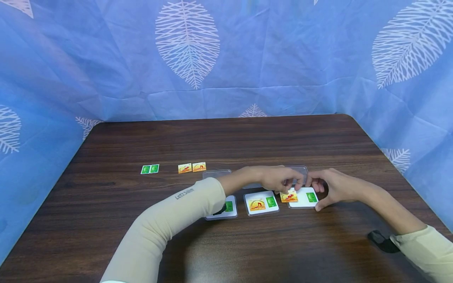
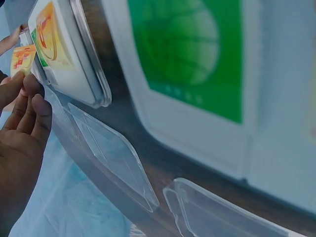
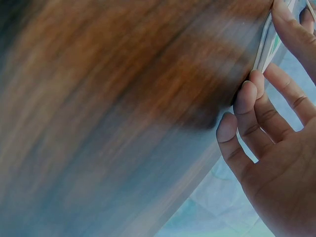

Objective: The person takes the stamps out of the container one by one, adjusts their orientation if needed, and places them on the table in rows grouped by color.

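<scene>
A brown table (image 1: 247, 251) fills the lower frame. The left sleeve (image 1: 184, 208) reads "Let's Slim". Right of centre, the left hand (image 1: 279, 179) pinches an orange stamp (image 1: 289, 195), clearest in the left wrist view; the right hand (image 1: 332, 188), thumb and fingers bent, holds the edges of the right-hand case (image 1: 302, 199). The middle case (image 1: 262, 212) contains orange and green stamps. That wrist view bares clear lids (image 2: 116, 153) the arm partly covers in the head view. The orange stamp overlaps the right-hand case's left edge; a green stamp (image 1: 312, 197) lies inside.

Orange stamp (image 1: 289, 196) in left fingers (image 1: 298, 179), over rightmost case (image 1: 302, 200)
</scene>
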`<state>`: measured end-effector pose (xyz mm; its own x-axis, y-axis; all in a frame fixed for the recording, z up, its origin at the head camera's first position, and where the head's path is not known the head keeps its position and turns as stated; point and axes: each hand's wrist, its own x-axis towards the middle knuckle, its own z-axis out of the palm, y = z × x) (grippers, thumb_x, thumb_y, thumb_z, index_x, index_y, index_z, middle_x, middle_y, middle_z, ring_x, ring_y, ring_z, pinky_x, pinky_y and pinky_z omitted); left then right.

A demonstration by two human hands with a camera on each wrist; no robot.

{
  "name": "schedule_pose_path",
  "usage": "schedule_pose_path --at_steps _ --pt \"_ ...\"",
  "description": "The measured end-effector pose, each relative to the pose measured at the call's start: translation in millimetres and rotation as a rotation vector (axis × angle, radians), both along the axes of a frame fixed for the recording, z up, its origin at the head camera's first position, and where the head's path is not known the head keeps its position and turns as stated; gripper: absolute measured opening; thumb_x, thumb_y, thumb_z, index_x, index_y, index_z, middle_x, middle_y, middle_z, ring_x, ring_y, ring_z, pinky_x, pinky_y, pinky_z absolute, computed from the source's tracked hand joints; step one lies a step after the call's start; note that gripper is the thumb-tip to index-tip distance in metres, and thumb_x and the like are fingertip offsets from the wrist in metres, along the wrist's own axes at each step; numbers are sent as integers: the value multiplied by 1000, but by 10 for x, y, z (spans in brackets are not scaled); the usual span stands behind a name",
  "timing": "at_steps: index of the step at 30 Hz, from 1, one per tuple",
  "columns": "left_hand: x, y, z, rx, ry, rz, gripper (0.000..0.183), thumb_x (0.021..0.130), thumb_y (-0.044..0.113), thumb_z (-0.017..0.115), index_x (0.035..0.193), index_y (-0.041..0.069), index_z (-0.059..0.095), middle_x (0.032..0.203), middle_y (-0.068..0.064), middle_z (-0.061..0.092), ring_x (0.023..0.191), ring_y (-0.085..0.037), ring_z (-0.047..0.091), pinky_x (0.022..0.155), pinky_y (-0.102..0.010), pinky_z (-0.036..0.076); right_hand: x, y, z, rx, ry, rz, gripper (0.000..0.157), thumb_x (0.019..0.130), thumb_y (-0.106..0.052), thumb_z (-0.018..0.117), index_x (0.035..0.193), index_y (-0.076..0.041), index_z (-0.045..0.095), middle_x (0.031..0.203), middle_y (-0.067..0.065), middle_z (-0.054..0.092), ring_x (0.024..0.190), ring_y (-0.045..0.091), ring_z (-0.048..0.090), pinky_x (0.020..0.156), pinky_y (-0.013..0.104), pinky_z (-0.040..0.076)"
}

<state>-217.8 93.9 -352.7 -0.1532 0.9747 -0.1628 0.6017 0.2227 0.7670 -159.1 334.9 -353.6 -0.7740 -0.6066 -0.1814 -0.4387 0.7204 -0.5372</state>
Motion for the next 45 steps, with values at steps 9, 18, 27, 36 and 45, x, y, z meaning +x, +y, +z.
schedule_pose_path --at_steps 9,18,27,36,45 --pt "-18 -93 31 -44 -28 18 16 101 -10 54 107 5 52 79 -3 48 63 -14 52 65 -27 50 -2 -5 -5 12 1 -3 49 71 -30 97 101 -11 63 81 -6 50 71 7 43 61 26 36" --pt "-67 -252 73 -33 -87 27 13 103 -9 51 110 1 50 80 -5 46 66 -16 48 66 -28 49 -1 -3 -6 -8 2 2 49 71 -30 97 101 -11 64 80 -6 50 70 7 43 61 26 37" --pt "-138 -427 72 -13 -100 54 13 105 -8 49 117 -5 51 80 -5 45 65 -17 46 66 -29 47 -3 -18 0 28 -7 -22 51 70 -31 97 103 -10 64 81 -6 50 71 7 43 62 26 37" --pt "-190 -576 82 -19 -109 109 12 103 -7 55 112 0 52 87 -3 47 73 -13 48 68 -29 50 2 6 0 -1 -6 -7 48 70 -32 97 99 -12 64 78 -5 49 70 7 44 61 26 38" --pt "-225 -690 95 -28 -90 148 19 102 -9 56 121 -7 57 88 -4 52 69 -14 51 69 -28 51 7 11 -2 -19 -1 13 48 72 -34 96 99 -13 63 79 -5 49 70 7 44 60 27 38"
